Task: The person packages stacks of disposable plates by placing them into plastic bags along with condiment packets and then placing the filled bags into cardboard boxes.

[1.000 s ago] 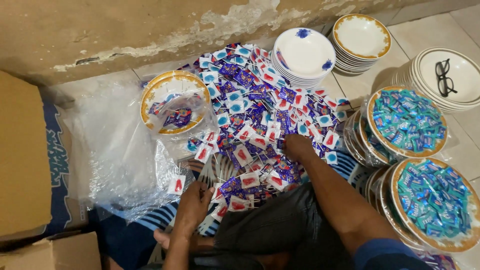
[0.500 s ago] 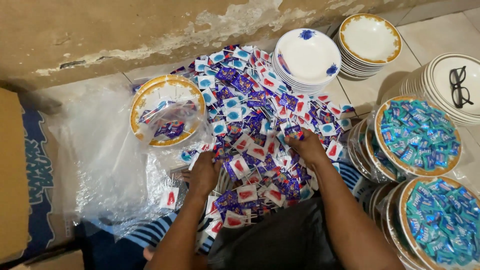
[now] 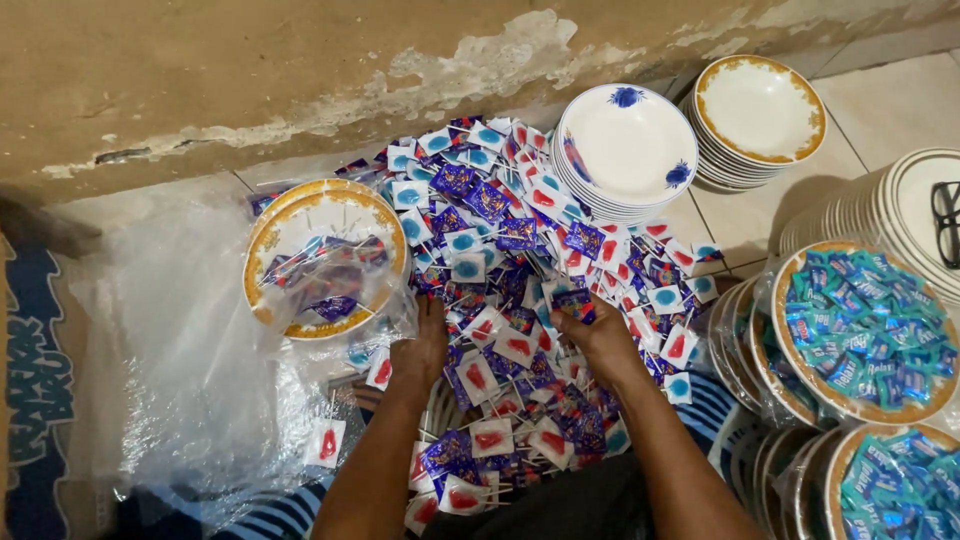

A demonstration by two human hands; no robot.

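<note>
**Both hands deep in a heap of wrapped lollipops**

The heap of lollipops (image 3: 520, 270) covers the floor from the wall down to the person's lap: small flat sweets in purple, red and blue-dotted wrappers, each on a thin stick. They look light and loose, likely to slide off one another, with slick crinkly wrappers; the stick seems the surest place to take one.

The left hand (image 3: 422, 352) lies palm down on the heap's left edge, fingers curled into the wrappers; whether it pinches anything cannot be told. The right hand (image 3: 590, 335) rests mid-heap, fingertips closed on a purple lollipop (image 3: 573, 304).

Just left of the heap sits a gold-rimmed plate (image 3: 262, 240) holding a few purple sweets inside a clear plastic bag (image 3: 190, 370). Behind the heap stand a stack of white bowls (image 3: 625, 145) and a stack of gold-rimmed bowls (image 3: 760, 105). To the right, bagged plates of green-wrapped sweets (image 3: 865, 335).
</note>
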